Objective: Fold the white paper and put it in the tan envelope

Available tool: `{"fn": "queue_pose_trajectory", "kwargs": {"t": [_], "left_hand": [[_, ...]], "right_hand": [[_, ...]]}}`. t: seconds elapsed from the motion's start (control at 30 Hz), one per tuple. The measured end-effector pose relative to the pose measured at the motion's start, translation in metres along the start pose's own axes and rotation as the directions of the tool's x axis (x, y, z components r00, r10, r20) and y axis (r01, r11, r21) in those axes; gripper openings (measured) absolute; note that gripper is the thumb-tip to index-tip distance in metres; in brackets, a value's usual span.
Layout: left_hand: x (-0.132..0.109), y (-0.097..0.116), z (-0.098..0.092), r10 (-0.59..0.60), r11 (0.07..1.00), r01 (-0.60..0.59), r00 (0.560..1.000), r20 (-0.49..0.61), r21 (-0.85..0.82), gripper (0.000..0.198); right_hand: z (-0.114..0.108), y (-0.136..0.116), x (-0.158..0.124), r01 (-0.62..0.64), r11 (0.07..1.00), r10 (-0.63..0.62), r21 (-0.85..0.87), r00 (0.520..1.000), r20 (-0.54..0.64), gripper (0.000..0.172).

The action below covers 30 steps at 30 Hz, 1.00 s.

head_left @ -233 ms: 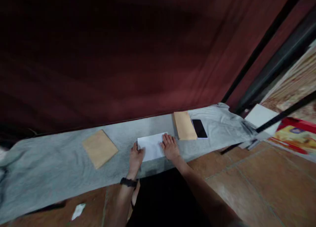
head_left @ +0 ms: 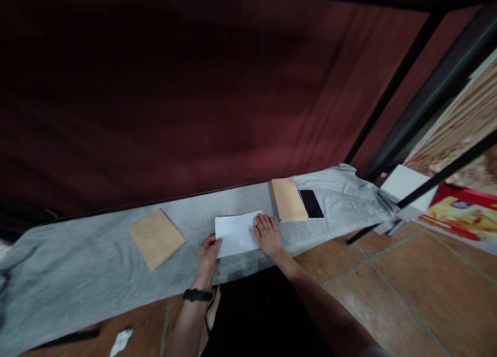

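A white sheet of paper (head_left: 236, 235), which looks folded, lies on the grey cloth in front of me. My left hand (head_left: 208, 251) pinches its left edge, thumb on top and the other fingers partly hidden. On the paper's right end my right hand (head_left: 267, 235) rests flat with its fingers stretched out. To the left is a brown paper envelope (head_left: 157, 239), set at an angle and apart from my left hand. Beyond my right hand lies a stack of brown envelopes (head_left: 289, 200), with a dark-screened phone (head_left: 311, 204) against its right side.
A grey cloth (head_left: 89, 263) covers the long narrow bench. Behind it rises a dark red panel (head_left: 217, 113). At the right are a black metal bar (head_left: 446, 174), a white box (head_left: 409, 183) and a red-and-yellow box (head_left: 462, 214). A crumpled white scrap (head_left: 121, 341) lies on the tiled floor.
My left hand has slid slightly left, its thumb drawing back to the paper's edge. The right hand stays flat on the paper. The view has shifted a little.
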<state>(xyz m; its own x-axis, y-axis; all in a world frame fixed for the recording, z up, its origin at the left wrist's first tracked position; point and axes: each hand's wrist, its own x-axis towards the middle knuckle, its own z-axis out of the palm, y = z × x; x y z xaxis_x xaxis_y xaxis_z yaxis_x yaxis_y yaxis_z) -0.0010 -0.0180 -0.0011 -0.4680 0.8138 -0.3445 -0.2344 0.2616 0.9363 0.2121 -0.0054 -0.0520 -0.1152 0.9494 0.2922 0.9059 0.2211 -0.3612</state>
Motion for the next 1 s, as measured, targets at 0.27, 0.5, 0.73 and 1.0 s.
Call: {"fn": "queue_pose_trajectory", "kwargs": {"t": [0.27,0.5,0.73,1.0], "left_hand": [[-0.027,0.007,-0.006,-0.094,0.981,0.1,0.995,0.041,-0.166,0.025],[-0.055,0.011,-0.004,-0.08,0.921,0.166,0.966,0.245,-0.353,0.029],[-0.061,0.01,-0.013,0.012,0.913,0.06,0.985,0.174,-0.404,0.036],[-0.063,0.022,-0.013,0.062,0.958,0.019,0.961,0.271,-0.285,0.05]], "right_hand": [[-0.017,-0.043,-0.036,0.297,0.929,-0.298,0.222,0.954,-0.03,0.063],[-0.038,-0.051,-0.023,0.247,0.902,-0.217,0.354,0.968,-0.124,0.045],[-0.07,-0.051,-0.008,0.011,0.558,0.2,0.83,0.969,-0.147,0.027],[-0.073,-0.051,0.0,-0.138,0.114,0.415,0.984,0.906,0.079,0.032]]}}
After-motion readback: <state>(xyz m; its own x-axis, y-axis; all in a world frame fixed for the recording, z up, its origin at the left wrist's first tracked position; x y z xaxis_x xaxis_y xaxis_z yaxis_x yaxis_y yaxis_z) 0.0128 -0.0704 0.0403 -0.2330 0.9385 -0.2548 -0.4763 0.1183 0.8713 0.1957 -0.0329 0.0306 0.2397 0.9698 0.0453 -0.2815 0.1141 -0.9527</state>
